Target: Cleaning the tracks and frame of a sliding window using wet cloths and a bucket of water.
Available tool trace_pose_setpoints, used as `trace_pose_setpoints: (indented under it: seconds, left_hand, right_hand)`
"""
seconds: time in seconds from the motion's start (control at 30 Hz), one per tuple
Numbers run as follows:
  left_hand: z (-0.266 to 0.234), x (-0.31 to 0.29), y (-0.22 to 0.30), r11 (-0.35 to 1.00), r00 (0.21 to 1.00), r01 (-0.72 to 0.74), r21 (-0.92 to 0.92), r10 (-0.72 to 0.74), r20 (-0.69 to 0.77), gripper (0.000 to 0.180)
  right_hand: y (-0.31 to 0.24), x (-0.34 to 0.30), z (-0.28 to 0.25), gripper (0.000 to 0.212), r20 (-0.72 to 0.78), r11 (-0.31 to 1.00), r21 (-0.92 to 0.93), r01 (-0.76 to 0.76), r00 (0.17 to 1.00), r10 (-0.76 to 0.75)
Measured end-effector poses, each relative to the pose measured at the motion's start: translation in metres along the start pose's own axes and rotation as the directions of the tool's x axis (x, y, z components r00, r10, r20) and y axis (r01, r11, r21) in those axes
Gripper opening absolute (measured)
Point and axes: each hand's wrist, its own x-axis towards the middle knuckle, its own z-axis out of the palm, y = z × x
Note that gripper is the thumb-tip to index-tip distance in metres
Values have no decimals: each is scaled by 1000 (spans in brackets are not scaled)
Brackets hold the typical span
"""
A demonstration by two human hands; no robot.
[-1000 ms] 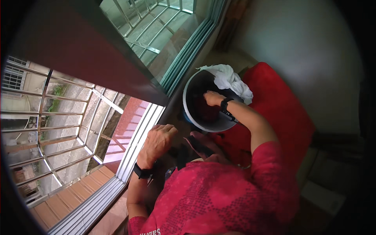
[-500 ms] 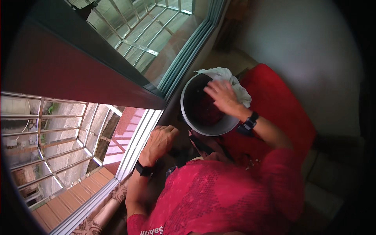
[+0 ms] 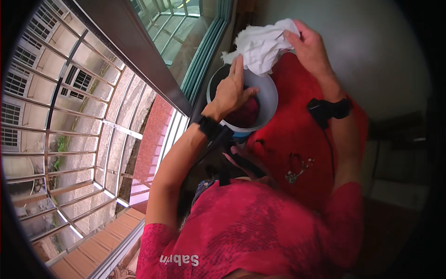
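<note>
A crumpled white cloth (image 3: 260,49) is lifted above the far rim of a round grey bucket (image 3: 268,98). My right hand (image 3: 310,50) pinches the cloth's right edge between thumb and fingers. Over the bucket's left side, my left hand (image 3: 231,94) has its fingers stretched out and its thumb apart. Its fingertips come up to the cloth's lower edge; whether they touch it I cannot tell. Inside the bucket lies something dark red, partly hidden behind my left hand.
Left of the bucket stands a sliding window with a dark frame (image 3: 179,95) and metal bars (image 3: 107,122) outside. A red surface (image 3: 297,125) spreads to the right, with a small bunch of shiny trinkets (image 3: 291,176) on it. A pale wall (image 3: 367,51) rises behind.
My right hand has raised the white cloth from the bucket's rim, away to the far right. My left hand has moved from beside the window sill to over the bucket, its fingers now extended.
</note>
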Motion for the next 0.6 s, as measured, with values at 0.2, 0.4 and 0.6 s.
trace_pose_setpoints:
  seconds: [0.2, 0.4, 0.6]
  left_hand:
    - [-16, 59, 24, 917, 948, -216, -336, 115, -296, 50]
    - [-86, 45, 79, 812, 954, 40, -582, -203, -218, 17]
    - [-169, 5, 98, 716, 932, 32, -697, -273, -237, 20]
  right_hand:
    - [-52, -17, -21, 29, -126, 870, 428, 246, 969, -213]
    - [34, -27, -45, 28, -131, 662, 741, -115, 942, 310]
    - [39, -1, 5, 35, 232, 218, 947, -235, 972, 42]
